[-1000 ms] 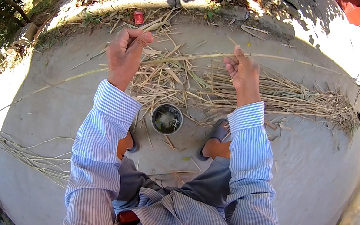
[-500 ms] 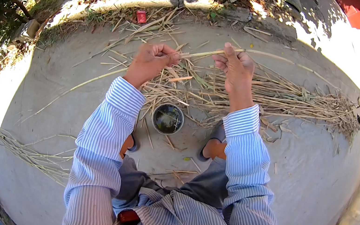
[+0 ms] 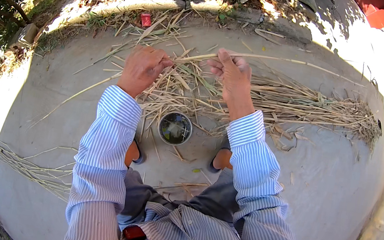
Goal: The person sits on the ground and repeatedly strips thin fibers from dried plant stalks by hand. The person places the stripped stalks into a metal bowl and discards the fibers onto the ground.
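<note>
The left hand (image 3: 142, 68) and right hand (image 3: 232, 73) both pinch one long pale reed stalk (image 3: 282, 60), fingers pressed together on it; the stalk runs from between them far out past the right fingers. Below the fingers lie a straw pile (image 3: 275, 100) and a round metal bowl (image 3: 175, 128) on the concrete ground (image 3: 51, 118).

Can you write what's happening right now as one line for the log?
left hand: shut on dry stalk | right hand: shut on same stalk | straw pile: beyond hands | round bowl: between feet
</note>
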A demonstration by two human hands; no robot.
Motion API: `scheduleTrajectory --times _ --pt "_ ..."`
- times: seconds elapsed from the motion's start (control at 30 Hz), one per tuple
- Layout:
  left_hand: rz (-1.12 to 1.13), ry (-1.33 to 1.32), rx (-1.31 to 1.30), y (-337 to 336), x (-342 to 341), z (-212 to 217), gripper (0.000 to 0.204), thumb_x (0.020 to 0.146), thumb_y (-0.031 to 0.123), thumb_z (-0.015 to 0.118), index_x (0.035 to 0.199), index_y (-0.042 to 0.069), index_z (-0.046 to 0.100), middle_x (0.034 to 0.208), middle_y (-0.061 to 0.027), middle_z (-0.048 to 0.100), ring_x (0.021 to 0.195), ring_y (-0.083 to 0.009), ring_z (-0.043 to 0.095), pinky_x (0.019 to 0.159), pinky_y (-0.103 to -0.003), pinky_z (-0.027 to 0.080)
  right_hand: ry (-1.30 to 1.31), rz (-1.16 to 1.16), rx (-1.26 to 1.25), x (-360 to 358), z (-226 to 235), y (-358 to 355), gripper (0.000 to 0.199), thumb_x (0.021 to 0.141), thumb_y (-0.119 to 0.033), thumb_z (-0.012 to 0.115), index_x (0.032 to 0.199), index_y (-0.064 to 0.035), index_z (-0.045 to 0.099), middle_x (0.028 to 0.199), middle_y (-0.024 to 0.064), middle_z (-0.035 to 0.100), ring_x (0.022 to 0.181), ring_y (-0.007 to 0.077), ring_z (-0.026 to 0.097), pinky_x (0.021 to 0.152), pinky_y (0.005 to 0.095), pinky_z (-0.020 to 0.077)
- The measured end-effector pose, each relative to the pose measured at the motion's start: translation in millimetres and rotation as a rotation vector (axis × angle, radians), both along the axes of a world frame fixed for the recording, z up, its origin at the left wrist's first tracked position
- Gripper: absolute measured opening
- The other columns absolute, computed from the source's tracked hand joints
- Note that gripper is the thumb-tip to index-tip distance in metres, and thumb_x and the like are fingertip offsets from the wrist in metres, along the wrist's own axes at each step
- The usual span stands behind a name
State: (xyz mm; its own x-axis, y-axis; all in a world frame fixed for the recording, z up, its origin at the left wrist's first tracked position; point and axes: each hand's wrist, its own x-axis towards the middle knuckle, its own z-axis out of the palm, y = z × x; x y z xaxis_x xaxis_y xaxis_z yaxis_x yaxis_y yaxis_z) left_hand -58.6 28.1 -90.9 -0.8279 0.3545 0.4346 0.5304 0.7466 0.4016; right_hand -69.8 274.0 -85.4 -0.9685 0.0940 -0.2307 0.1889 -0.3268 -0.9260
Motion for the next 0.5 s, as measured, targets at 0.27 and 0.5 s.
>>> scheduleTrajectory --times 0.27,0.5 --pt "0.148 -0.151 -0.062 -53.7 16.7 -8.3 0.019 0.079 0.026 0.07 0.088 0.009 0.066 0.078 -0.0067 0.066 0.084 -0.0259 0.061 0.075 -0.042 0.04 0.012 -0.084 0.0 -12.4 3.4 43.9 0.038 0.089 -0.023 0.066 0.108 0.008 0.056 0.09 0.0128 0.066 0.079 0.0212 0.069 0.061 0.0231 0.0538" --pt "0.069 0.053 0.285 24.2 3.2 -1.0 0.021 0.076 0.019 0.074 0.089 0.005 0.068 0.082 -0.0094 0.067 0.079 -0.0288 0.062 0.068 -0.039 0.049 0.101 0.001 0.017 7.3 3.7 -10.2 0.045 0.088 -0.029 0.068 0.11 0.0082 0.055 0.09 0.0148 0.067 0.077 0.021 0.069 0.062 0.0244 0.053"
